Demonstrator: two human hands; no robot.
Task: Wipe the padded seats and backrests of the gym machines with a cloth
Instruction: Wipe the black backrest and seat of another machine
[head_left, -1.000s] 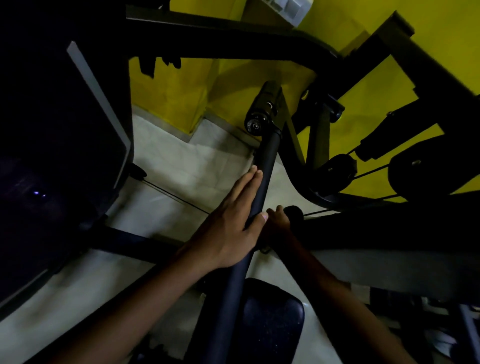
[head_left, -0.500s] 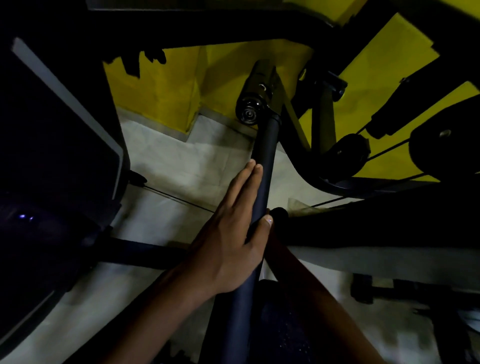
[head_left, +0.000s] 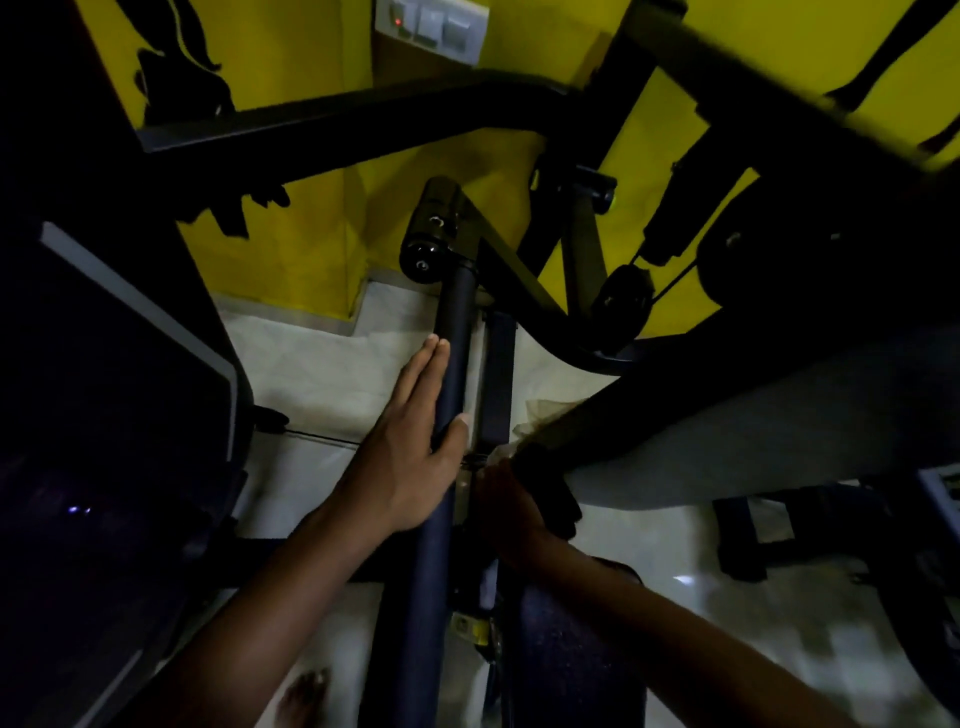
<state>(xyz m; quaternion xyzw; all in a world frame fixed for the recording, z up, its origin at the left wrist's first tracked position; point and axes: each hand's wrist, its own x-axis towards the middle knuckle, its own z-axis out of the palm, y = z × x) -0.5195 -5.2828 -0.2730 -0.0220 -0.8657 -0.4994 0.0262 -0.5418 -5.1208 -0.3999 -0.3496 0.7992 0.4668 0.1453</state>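
Pale crumpled cloth (head_left: 540, 415) beside right hand (head_left: 511, 512), grip indiscernible, long black padded bar (head_left: 451, 364) braced by flat, straight-fingered left hand (head_left: 410, 457), thumb across it.

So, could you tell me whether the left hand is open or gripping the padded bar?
Open: the left hand lies flat along the padded bar, fingers straight.
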